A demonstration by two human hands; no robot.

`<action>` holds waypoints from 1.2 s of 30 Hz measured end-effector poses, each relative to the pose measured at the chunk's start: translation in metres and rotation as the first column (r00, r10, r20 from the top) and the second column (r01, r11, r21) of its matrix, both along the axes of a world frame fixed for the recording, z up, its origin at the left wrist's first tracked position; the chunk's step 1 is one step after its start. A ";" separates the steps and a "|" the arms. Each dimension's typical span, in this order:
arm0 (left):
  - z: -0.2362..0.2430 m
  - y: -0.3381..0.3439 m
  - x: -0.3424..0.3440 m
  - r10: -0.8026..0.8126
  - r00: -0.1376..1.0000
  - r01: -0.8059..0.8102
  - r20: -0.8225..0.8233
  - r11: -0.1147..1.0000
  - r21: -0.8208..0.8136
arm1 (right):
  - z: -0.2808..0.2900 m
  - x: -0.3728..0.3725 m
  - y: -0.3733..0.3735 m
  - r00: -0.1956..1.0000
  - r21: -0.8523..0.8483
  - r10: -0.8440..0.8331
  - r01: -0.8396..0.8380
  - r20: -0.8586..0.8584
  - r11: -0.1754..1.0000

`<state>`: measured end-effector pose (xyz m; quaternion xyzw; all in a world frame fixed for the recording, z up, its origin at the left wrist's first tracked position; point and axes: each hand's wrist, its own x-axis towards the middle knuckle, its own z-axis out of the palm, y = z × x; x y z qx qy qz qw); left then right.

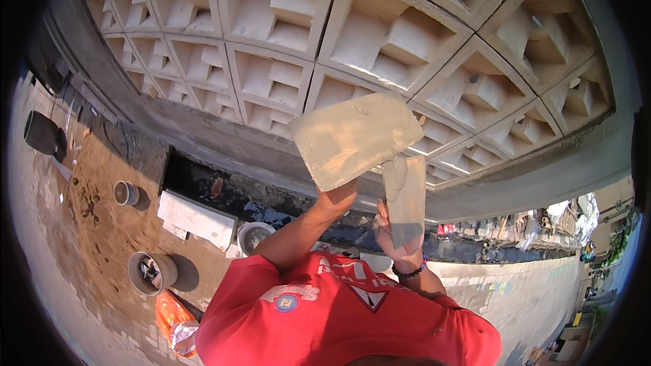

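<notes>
My left hand (336, 194) grips a wide rectangular board (349, 135) from underneath, its fingers mostly hidden by it. The board's top is coated in grey-beige mortar. To its right, my right hand (393, 237) holds a narrower rectangular trowel (407, 196) upright, with fingers around its back. A wet lump of mortar (395, 175) sits on the trowel's upper part, where it meets or overlaps the board's lower right corner. Above both tools stands a wall of pale patterned ventilation blocks (271, 13) with square recesses.
Below the wall runs a dark drain channel (190, 176). At the left lie white slabs (194, 215), a small bucket (127, 193), a larger bucket (149, 272), a metal basin (255, 237), an orange bag (171, 318) and a dark container (42, 130). Piled debris (522, 227) lines the right side.
</notes>
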<state>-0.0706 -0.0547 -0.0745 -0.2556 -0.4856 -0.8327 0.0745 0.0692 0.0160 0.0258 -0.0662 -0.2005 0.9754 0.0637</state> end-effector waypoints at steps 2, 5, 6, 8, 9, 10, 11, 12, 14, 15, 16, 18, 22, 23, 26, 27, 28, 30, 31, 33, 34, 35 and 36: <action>-0.021 0.000 -0.005 0.023 1.000 -0.023 -0.007 0.999 -0.029 | -0.006 0.015 0.011 0.999 -0.072 -0.008 0.011 0.036 0.997; -0.006 -0.017 -0.013 -0.390 0.912 0.301 0.124 0.845 0.443 | 0.001 0.031 0.029 0.986 0.100 -0.164 0.160 0.036 0.982; 0.010 -0.026 -0.014 -0.543 0.833 0.397 0.106 0.720 0.569 | 0.015 0.030 0.031 0.969 0.244 -0.247 0.244 -0.022 0.938; 0.039 -0.048 -0.018 -0.723 0.689 0.499 0.051 0.524 0.690 | 0.044 0.017 0.046 0.955 0.504 -0.254 0.297 -0.155 0.811; 0.048 -0.050 -0.019 -0.693 0.720 0.525 0.043 0.584 0.619 | 0.055 0.009 0.055 0.957 0.623 -0.198 0.287 -0.210 0.728; 0.057 -0.052 -0.021 -0.662 0.749 0.543 0.032 0.641 0.543 | 0.063 0.000 0.058 0.955 0.637 -0.230 0.295 -0.186 0.713; 0.063 -0.050 -0.025 -0.527 0.850 0.488 0.004 0.790 0.371 | 0.069 -0.006 0.060 0.952 0.652 -0.261 0.300 -0.161 0.696; 0.069 -0.049 -0.027 -0.380 0.923 0.385 -0.061 0.903 0.191 | 0.071 -0.012 0.061 0.946 0.669 -0.279 0.315 -0.165 0.673; 0.081 -0.052 -0.027 -0.362 0.918 0.382 -0.163 0.918 0.111 | 0.070 -0.024 0.063 0.935 0.703 -0.306 0.338 -0.177 0.626; 0.083 -0.053 -0.028 -0.351 0.912 0.373 -0.214 0.925 0.073 | 0.066 -0.027 0.066 0.934 0.703 -0.316 0.338 -0.167 0.626; 0.081 -0.052 -0.029 -0.325 0.908 0.350 -0.263 0.935 0.054 | 0.062 -0.028 0.066 0.942 0.669 -0.287 0.327 -0.174 0.668; 0.077 -0.051 -0.032 -0.268 0.895 0.296 -0.357 0.955 0.026 | 0.057 -0.031 0.067 0.957 0.600 -0.222 0.292 -0.190 0.745; 0.083 -0.049 -0.023 -0.196 0.904 0.226 -0.380 0.974 0.035 | 0.043 -0.037 0.060 0.956 0.597 -0.250 0.291 -0.152 0.748; 0.085 -0.049 -0.021 -0.181 0.905 0.205 -0.384 0.979 0.023 | 0.041 -0.040 0.060 0.957 0.585 -0.242 0.289 -0.158 0.758; 0.089 -0.048 -0.020 -0.134 0.888 0.118 -0.440 0.991 -0.065 | 0.037 -0.044 0.061 0.955 0.602 -0.245 0.295 -0.167 0.742; 0.090 -0.048 -0.020 -0.120 0.877 0.082 -0.465 0.992 -0.100 | 0.036 -0.045 0.062 0.954 0.616 -0.250 0.299 -0.167 0.729; 0.091 -0.047 -0.019 -0.117 0.869 0.067 -0.481 0.990 -0.121 | 0.037 -0.046 0.062 0.954 0.610 -0.240 0.299 -0.179 0.734; 0.094 -0.042 -0.016 -0.110 0.853 0.031 -0.511 0.987 -0.159 | 0.037 -0.048 0.063 0.955 0.599 -0.218 0.296 -0.202 0.744; 0.093 -0.040 -0.013 -0.105 0.864 0.031 -0.492 0.987 -0.157 | 0.037 -0.048 0.063 0.954 0.608 -0.212 0.299 -0.212 0.736; 0.093 -0.036 -0.013 -0.096 0.870 0.020 -0.484 0.987 -0.160 | 0.037 -0.047 0.064 0.952 0.624 -0.201 0.304 -0.231 0.720; 0.093 -0.034 -0.013 -0.091 0.872 0.014 -0.481 0.987 -0.161 | 0.037 -0.047 0.064 0.953 0.621 -0.194 0.300 -0.233 0.724; 0.093 -0.033 -0.013 -0.091 0.875 0.012 -0.475 0.986 -0.167 | 0.037 -0.046 0.063 0.954 0.619 -0.187 0.295 -0.234 0.728; 0.093 -0.031 -0.013 -0.092 0.878 0.010 -0.470 0.985 -0.174 | 0.037 -0.045 0.061 0.955 0.616 -0.180 0.290 -0.235 0.733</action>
